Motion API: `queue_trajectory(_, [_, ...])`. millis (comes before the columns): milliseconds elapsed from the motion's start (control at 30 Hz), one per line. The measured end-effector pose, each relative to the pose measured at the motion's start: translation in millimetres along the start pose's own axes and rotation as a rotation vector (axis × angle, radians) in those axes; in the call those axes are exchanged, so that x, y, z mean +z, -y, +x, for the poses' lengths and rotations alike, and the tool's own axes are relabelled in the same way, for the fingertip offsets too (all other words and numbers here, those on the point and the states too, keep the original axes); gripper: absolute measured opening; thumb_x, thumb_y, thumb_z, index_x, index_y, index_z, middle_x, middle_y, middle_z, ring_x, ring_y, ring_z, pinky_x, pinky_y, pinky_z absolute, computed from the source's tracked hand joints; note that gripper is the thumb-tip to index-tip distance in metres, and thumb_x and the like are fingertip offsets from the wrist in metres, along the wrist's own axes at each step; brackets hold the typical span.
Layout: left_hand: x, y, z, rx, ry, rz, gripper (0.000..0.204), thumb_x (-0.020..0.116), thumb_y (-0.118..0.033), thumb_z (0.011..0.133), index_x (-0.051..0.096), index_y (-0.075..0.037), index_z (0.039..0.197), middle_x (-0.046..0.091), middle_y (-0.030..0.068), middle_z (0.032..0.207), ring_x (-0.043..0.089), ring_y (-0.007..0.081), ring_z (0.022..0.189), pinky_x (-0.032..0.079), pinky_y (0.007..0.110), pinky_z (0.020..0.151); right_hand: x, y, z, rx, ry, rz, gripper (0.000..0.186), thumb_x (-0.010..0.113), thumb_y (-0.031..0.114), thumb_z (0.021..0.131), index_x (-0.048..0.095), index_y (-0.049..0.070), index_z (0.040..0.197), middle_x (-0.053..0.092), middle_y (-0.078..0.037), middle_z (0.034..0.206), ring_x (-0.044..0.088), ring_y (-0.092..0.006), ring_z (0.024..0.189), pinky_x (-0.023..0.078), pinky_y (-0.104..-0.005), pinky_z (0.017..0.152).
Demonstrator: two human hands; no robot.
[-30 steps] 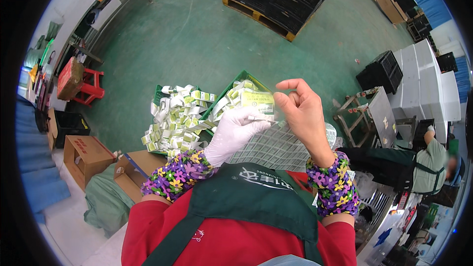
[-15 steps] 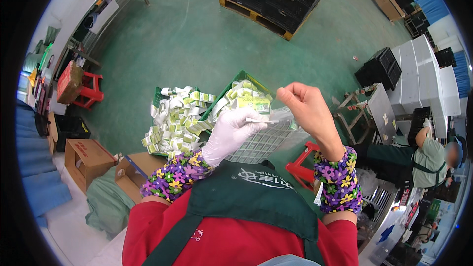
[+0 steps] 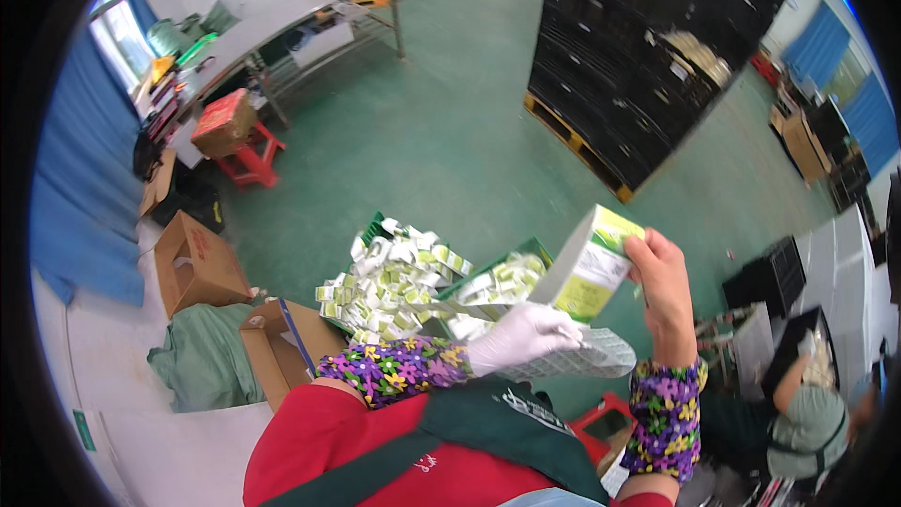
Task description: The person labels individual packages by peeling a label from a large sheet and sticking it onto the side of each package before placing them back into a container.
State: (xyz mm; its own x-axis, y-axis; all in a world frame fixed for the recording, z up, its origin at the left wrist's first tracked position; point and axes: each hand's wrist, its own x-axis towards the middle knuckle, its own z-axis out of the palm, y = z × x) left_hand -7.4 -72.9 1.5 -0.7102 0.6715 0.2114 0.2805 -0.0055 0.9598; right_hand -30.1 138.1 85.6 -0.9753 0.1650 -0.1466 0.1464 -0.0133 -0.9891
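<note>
My right hand [image 3: 657,282] grips a green-and-white label strip [image 3: 591,272] raised up at the right of centre, with the strip curving down toward my left hand. My white-gloved left hand [image 3: 526,338] is closed on the lower part of the strip. A translucent gridded sheet [image 3: 584,355] lies beneath the left hand. Beyond it are two green crates: the left one [image 3: 378,223] overflows with a loose heap of folded label strips [image 3: 394,282]; the right one [image 3: 533,246] holds more strips [image 3: 493,286].
Cardboard boxes [image 3: 192,263] and a green cloth [image 3: 202,361] lie at the left. A red stool [image 3: 249,160] stands by a metal table [image 3: 291,9]. Stacked black crates [image 3: 638,56] sit on a pallet ahead. A co-worker [image 3: 807,422] works at the right, near white boxes [image 3: 835,272].
My right hand has lifted the label strip up and to the right. My head has turned, so the room appears shifted, with more of the table and back wall showing.
</note>
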Motion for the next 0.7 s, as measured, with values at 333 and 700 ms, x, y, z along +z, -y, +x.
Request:
queue_trajectory(333, [9, 5, -6, -0.111, -0.045, -0.149, 0.017, 0.076, -0.010, 0.085, 0.072, 0.000, 0.098, 0.073, 0.0084, 0.087, 0.069, 0.0125, 0.081, 0.055, 0.027, 0.075, 7, -14, 7, 0.026, 0.020, 0.038, 0.018, 0.066, 0.019, 0.095, 0.062, 0.007, 0.082, 0.054, 0.005, 0.071, 0.042, -0.0051, 0.064, 0.035, -0.0215, 0.062])
queue_trajectory(700, [18, 17, -3, -0.140, -0.018, -0.268, 0.021, 0.075, -0.009, 0.086, 0.072, 0.000, 0.104, 0.073, 0.0114, 0.093, 0.069, 0.0134, 0.085, 0.054, 0.028, 0.077, -6, -29, 6, 0.038, -0.150, 0.044, 0.018, 0.064, 0.020, 0.097, 0.064, 0.004, 0.088, 0.056, 0.005, 0.073, 0.044, -0.0045, 0.066, 0.037, -0.0208, 0.063])
